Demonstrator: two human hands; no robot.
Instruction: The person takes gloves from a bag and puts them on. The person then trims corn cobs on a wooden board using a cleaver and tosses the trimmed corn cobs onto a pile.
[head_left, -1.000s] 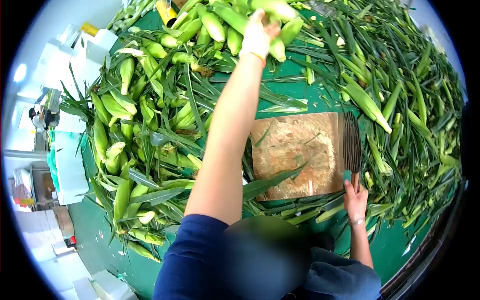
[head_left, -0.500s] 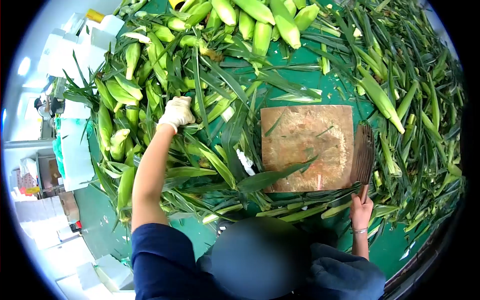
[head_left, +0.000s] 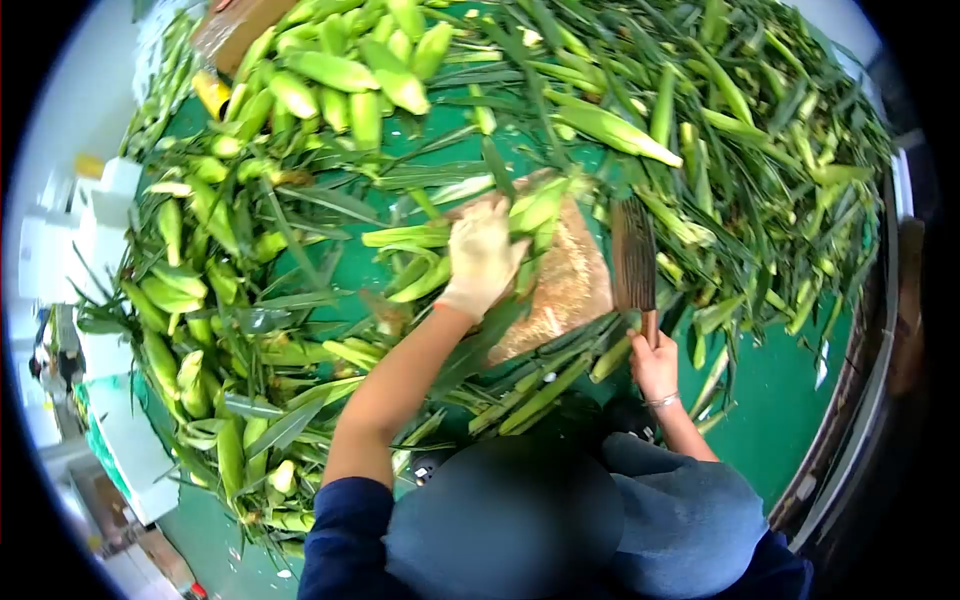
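Note:
My left hand (head_left: 483, 258), in a pale work glove, is closed around an ear of corn in its green husk (head_left: 541, 205), with stalk and leaves sticking out at its left. It is over the worn wooden cutting board (head_left: 575, 275), partly covering it. My bare right hand (head_left: 655, 368), with a bracelet at the wrist, grips the handle of a cleaver (head_left: 635, 250). The cleaver's broad dark blade points away from me along the board's right edge. Cut stalks and leaves (head_left: 540, 395) lie at the near side of the board.
Husked-in corn ears (head_left: 345, 75) are piled at the back left, near a cardboard box (head_left: 235, 35). More unsorted corn (head_left: 185, 290) lies at left. A large heap of leaves and stalks (head_left: 760, 150) covers the right side of the green floor (head_left: 745, 400).
My left hand has come from the left corn pile to the board, bringing a leafy ear of corn. The view has shifted; my right hand still holds the cleaver beside the board.

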